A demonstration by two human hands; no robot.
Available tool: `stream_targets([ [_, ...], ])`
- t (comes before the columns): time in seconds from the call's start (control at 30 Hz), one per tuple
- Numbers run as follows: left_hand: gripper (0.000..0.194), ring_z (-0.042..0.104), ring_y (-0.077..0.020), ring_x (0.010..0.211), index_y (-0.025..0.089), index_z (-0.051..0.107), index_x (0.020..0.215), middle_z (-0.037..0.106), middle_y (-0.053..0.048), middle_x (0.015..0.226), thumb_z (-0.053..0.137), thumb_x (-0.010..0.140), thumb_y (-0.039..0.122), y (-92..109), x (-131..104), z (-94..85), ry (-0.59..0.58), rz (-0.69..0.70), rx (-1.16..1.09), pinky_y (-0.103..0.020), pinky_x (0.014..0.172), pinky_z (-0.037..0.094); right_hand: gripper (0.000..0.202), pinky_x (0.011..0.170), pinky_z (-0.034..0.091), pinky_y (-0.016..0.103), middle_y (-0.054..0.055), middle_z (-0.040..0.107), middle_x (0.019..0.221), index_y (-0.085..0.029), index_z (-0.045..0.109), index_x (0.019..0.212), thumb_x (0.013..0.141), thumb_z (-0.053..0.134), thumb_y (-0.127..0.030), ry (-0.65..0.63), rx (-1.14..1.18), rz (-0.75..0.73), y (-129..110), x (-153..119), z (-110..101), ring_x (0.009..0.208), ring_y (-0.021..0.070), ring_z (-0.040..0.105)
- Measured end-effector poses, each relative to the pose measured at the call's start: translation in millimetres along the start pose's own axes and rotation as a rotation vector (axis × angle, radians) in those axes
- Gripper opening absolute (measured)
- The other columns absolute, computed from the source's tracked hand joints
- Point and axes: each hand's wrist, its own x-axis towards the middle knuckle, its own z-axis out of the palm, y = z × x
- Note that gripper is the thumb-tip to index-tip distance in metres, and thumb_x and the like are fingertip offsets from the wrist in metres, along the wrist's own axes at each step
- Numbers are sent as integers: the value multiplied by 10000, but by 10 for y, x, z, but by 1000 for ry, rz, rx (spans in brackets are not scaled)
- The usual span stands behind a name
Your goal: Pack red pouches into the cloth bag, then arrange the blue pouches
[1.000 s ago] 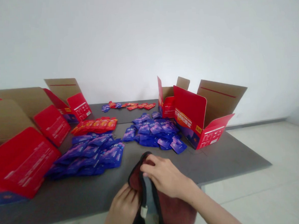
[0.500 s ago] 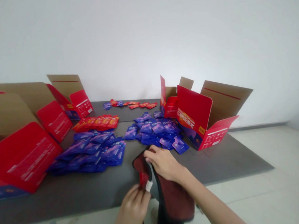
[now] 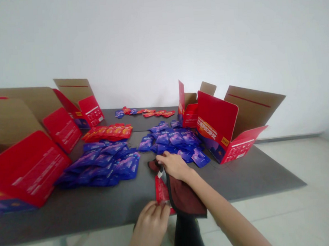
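My right hand (image 3: pixel 174 166) is closed on a dark maroon cloth piece with black edging (image 3: pixel 185 196), which hangs over the table's front edge. A white tag shows at its fold. Under and left of the cloth lies a flat red packet (image 3: pixel 161 190). The fingers of my left hand (image 3: pixel 155 214) pinch the packet's near end at the table edge. Beyond my hands are a right pile of blue pouches (image 3: pixel 176 139) and a left pile of blue pouches (image 3: pixel 102 164).
Orange-red pouches (image 3: pixel 109 132) lie behind the left pile. Small pouches (image 3: pixel 148 112) form a row at the back of the grey table (image 3: pixel 253 173). Open red cartons stand at the left (image 3: pixel 28 168) and right (image 3: pixel 216 127).
The cloth has been drawn back and up from the red packet, so more of the packet shows. My right hand has moved slightly farther from me; my left hand has shifted slightly right.
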Motion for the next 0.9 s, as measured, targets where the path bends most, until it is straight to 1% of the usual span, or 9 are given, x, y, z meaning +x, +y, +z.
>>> stream_targets([
  [0.1, 288, 617, -156, 644, 158, 575, 762, 641, -27, 666, 396, 693, -57, 9, -29, 26, 25, -9, 10, -305, 741, 535, 273, 633, 354, 235, 35, 538, 963, -246, 532, 1038, 950, 282, -314, 60, 64, -94, -104, -225, -115, 757, 137, 551],
  [0.27, 300, 606, -155, 618, 147, 573, 765, 622, -27, 639, 349, 713, -46, 23, -27, 5, 59, 44, 72, -308, 763, 522, 192, 554, 327, 232, 24, 539, 908, -284, 551, 994, 882, 401, -244, -61, 33, -302, -250, -402, 13, 725, 150, 553],
  [0.43, 304, 614, -148, 671, 147, 570, 801, 643, -42, 709, 320, 757, -22, 13, 55, -61, 70, 73, 50, -300, 809, 498, 292, 604, 385, 254, 46, 551, 959, -307, 520, 1102, 867, 381, -206, -87, -38, -143, -113, -36, 193, 737, 172, 585],
  [0.53, 246, 589, -147, 590, 172, 559, 743, 617, -11, 637, 382, 763, 2, -6, 81, -87, 29, 23, -32, -297, 702, 510, 268, 616, 400, 262, 54, 558, 972, -281, 526, 1088, 899, 343, -233, -39, -46, -22, -38, 112, 134, 738, 173, 591],
  [0.6, 218, 566, -140, 525, 184, 536, 666, 581, 12, 562, 422, 778, 36, -30, 88, -112, 47, -45, -147, -268, 600, 491, 255, 620, 401, 256, 52, 554, 972, -249, 537, 1046, 925, 313, -274, 102, 33, 23, -17, 80, 3, 734, 160, 582],
  [0.67, 185, 574, -125, 512, 185, 547, 657, 595, 21, 561, 467, 795, 90, -60, 101, -151, 143, -185, -332, -228, 546, 460, 265, 655, 403, 252, 44, 550, 959, -223, 535, 1008, 941, 289, -297, 370, 193, 44, 7, -46, -178, 770, 151, 566],
  [0.73, 134, 587, -111, 522, 184, 572, 682, 619, 27, 584, 518, 804, 173, -97, 123, -191, 244, -432, -590, -196, 527, 445, 251, 698, 402, 252, 31, 552, 912, -209, 528, 965, 943, 297, -304, 683, 369, 59, 59, -222, -362, 807, 149, 545],
  [0.8, 166, 588, -112, 529, 181, 575, 692, 619, 26, 586, 528, 816, 281, -140, 139, -207, 334, -718, -850, -187, 507, 441, 222, 710, 399, 258, 16, 552, 851, -204, 521, 919, 934, 333, -321, 914, 486, 98, 147, -392, -489, 798, 149, 528],
  [0.9, 235, 622, -157, 607, 176, 572, 754, 648, -7, 658, 505, 816, 392, -207, 95, -151, 397, -949, -1007, -224, 529, 474, 199, 692, 396, 267, 4, 546, 809, -203, 516, 890, 914, 376, -343, 1020, 533, 174, 317, -567, -503, 760, 150, 513],
])
